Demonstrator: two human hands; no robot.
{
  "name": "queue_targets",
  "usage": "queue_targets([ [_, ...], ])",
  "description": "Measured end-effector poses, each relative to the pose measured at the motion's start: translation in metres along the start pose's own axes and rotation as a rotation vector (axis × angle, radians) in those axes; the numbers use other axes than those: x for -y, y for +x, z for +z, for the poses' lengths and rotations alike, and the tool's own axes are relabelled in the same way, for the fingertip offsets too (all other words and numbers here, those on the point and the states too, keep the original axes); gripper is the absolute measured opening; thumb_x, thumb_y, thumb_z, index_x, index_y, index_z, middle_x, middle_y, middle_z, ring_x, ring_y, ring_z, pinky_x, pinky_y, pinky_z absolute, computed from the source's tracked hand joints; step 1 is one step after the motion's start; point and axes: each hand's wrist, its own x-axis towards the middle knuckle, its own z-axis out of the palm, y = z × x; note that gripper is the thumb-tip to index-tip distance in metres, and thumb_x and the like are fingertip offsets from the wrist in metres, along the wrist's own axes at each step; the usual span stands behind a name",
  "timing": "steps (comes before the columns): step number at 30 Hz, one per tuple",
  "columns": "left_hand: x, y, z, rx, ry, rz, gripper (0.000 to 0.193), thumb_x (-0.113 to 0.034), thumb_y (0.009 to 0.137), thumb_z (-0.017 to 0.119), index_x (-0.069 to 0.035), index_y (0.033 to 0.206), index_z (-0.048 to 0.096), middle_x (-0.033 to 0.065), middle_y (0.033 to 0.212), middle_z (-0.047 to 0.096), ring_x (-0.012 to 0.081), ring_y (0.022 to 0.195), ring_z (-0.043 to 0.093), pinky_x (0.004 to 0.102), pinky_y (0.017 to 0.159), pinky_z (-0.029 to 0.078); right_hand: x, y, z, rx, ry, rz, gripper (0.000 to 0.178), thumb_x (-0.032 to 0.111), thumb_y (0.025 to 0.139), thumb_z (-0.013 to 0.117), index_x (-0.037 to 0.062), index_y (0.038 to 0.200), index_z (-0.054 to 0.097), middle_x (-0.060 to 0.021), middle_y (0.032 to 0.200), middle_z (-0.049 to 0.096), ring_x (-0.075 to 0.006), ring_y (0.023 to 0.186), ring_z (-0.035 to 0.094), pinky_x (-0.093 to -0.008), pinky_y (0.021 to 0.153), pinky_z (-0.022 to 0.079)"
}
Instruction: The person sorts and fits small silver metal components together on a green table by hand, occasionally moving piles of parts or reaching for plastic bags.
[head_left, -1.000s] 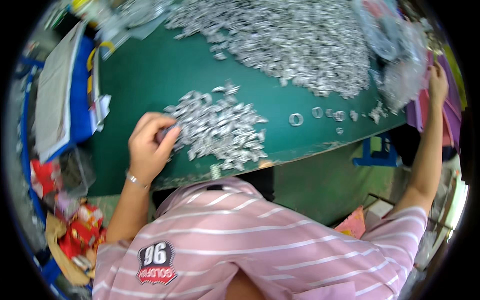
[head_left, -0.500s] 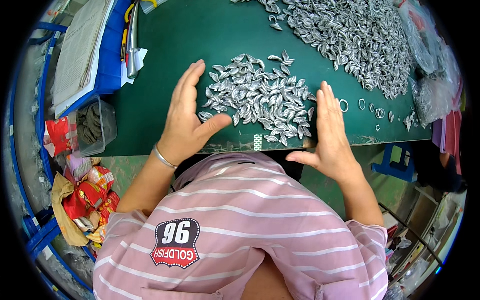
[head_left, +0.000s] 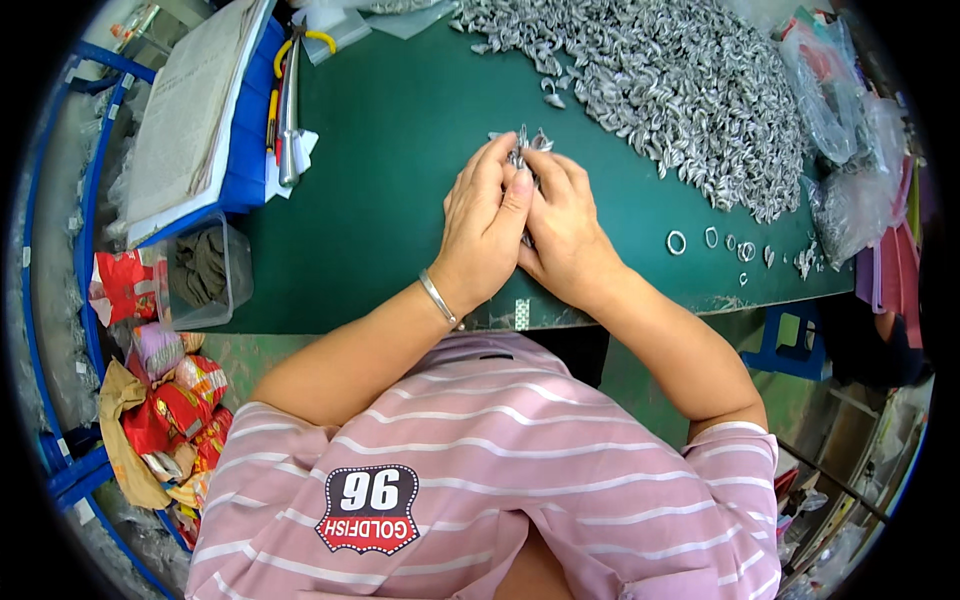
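My left hand [head_left: 478, 228] and my right hand [head_left: 572, 230] are cupped together over the green tabletop, thumbs close to each other. Between them they clasp a heap of small silver leaf-shaped metal pieces [head_left: 541, 141]. Some of these stick out past the fingertips and a few show in the gap between the palms; my hands hide the others. A larger pile of similar silver pieces [head_left: 680, 100] spreads over the table at the far right, apart from my hands.
Several silver rings [head_left: 677, 243] lie at the right. At the left stand a blue tray [head_left: 235, 150] with papers, yellow-handled pliers [head_left: 318, 40], a metal rod [head_left: 289, 140] and a clear plastic box [head_left: 238, 265] holding dark cloth. Plastic bags [head_left: 850, 190] edge the right side.
My hands have come together from either side of the small, spread-out heap. The pieces are now gathered between them, slightly farther from the table's front edge.
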Motion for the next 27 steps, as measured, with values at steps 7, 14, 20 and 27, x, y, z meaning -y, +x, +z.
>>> queue_targets([
  [7,-0.016,0.011,0.003,-0.073,-0.481,-0.239,0.045,-0.031,0.106,0.034,0.002,0.135,0.045,0.0119,0.133,0.050,0.0171,0.120,0.047,0.0289,0.103,0.037,0.000,0.013,0.002,-0.111,0.045,-0.021,0.048,0.011,0.070,0.073,0.0068,0.116,0.058,-0.0179,0.101,0.053,-0.0378,0.091,0.050,-0.0455,0.080,0.044],
  [14,0.009,0.016,-0.008,-0.046,-0.305,-0.143,0.043,-0.029,0.105,0.038,0.002,0.132,0.049,0.0116,0.135,0.050,0.0185,0.125,0.045,0.0300,0.105,0.036,-0.013,0.020,-0.002,-0.149,-0.014,-0.164,0.041,0.009,0.066,0.069,0.0110,0.107,0.063,-0.0114,0.091,0.057,-0.0295,0.077,0.059,-0.0396,0.063,0.050],
  [20,0.006,0.014,-0.010,-0.139,-0.193,-0.014,0.033,-0.021,0.102,0.042,0.002,0.122,0.056,0.0162,0.137,0.048,0.0254,0.127,0.046,0.0346,0.108,0.034,-0.014,0.032,-0.018,-0.162,0.375,0.200,0.025,0.009,0.082,0.068,0.0060,0.105,0.062,-0.0152,0.087,0.058,-0.0321,0.080,0.061,-0.0411,0.068,0.050],
  [27,0.006,0.012,-0.013,-0.153,-0.213,-0.014,0.033,-0.021,0.103,0.041,0.001,0.121,0.057,0.0148,0.135,0.051,0.0240,0.127,0.046,0.0342,0.109,0.032,-0.038,0.040,-0.034,-0.327,1.217,0.793,0.015,0.019,0.096,0.059,0.0074,0.105,0.062,-0.0015,0.081,0.063,-0.0092,0.062,0.058,-0.0236,0.051,0.046],
])
